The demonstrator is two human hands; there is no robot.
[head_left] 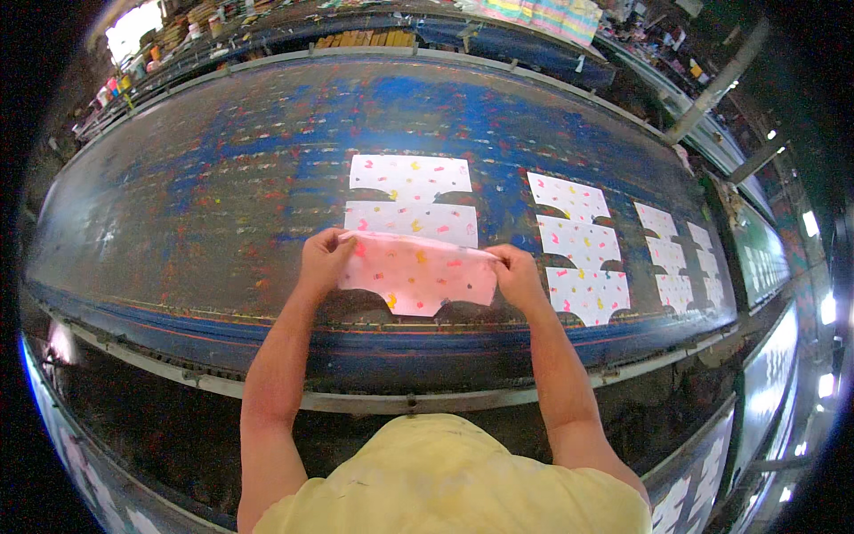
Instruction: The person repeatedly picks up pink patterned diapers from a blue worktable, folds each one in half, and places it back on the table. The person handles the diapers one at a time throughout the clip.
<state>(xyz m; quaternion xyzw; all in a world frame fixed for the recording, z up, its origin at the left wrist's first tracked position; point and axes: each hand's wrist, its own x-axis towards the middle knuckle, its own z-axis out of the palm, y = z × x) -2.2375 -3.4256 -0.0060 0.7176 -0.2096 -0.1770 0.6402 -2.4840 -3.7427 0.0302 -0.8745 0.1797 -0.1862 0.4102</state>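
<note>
My left hand (332, 258) pinches the upper left corner of a printed cut fabric piece (418, 276), pinkish white with small coloured motifs, and my right hand (509, 267) pinches its upper right corner. The piece's top edge looks lifted between my hands, and its notched lower edge lies near the table's front. Just beyond it, two similar white pieces (409, 178) lie one behind the other, the nearer partly hidden by the held one.
The long dark table (178, 231) is stained blue, red and white. To my right lie more printed pieces (578, 240) in columns. A post (725, 76) stands at the back right. Shelves with stacked materials (356, 40) run behind, and another table (756, 258) is at the right.
</note>
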